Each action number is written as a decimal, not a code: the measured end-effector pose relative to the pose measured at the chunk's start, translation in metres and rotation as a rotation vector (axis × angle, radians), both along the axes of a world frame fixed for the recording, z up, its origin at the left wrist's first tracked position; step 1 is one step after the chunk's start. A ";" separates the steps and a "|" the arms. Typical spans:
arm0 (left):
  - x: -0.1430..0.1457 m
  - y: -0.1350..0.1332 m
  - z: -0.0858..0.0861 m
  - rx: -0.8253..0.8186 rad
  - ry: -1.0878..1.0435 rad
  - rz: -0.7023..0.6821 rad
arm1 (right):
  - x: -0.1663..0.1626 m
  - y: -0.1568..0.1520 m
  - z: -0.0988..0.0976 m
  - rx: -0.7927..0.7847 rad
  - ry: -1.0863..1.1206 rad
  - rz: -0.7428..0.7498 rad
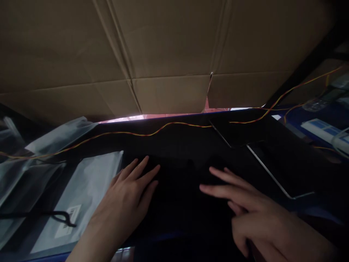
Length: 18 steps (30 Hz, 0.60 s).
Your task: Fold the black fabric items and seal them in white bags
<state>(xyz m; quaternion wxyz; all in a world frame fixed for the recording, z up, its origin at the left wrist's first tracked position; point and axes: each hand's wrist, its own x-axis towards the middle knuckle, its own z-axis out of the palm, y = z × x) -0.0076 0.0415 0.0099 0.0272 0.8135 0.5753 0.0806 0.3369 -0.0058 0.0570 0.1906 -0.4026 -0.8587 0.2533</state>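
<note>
My left hand (131,193) is open with its fingers spread over the dark tabletop (180,156). Beside it on the left lies a translucent plastic pouch (84,185) with a white barcode label (68,220). Opposite, my right hand (251,207) is open, its index and middle fingers stretched out and nothing visible in it. Whether either hand touches the surface I cannot tell. Just right of the right hand is a dark flat panel (283,167) with a light edge. Another dark flat piece (237,133) lies behind it.
A large cardboard sheet (169,47) stands along the back. A twisted red-and-yellow wire (174,123) crosses the table. More clear pouches (61,134) lie at left, near a black cable (61,214). A blue-and-white packet (325,133) is at far right.
</note>
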 end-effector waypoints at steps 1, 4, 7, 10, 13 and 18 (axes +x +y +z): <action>0.000 -0.001 -0.002 0.004 0.004 0.002 | -0.003 -0.003 0.005 -0.036 0.026 0.009; -0.005 -0.009 -0.012 -0.063 0.029 -0.022 | -0.016 0.000 0.006 -0.164 0.006 -0.111; -0.013 -0.016 -0.018 -0.145 0.047 -0.056 | -0.024 0.011 -0.007 -0.217 -0.059 -0.213; -0.013 -0.015 -0.016 -0.195 0.047 -0.074 | -0.024 0.017 -0.023 -0.199 -0.157 -0.187; -0.006 -0.006 -0.008 -0.262 0.055 -0.055 | -0.015 0.019 -0.031 -0.173 -0.252 -0.151; 0.003 0.000 0.007 -0.077 0.042 -0.075 | -0.001 0.014 -0.027 -0.091 -0.284 -0.128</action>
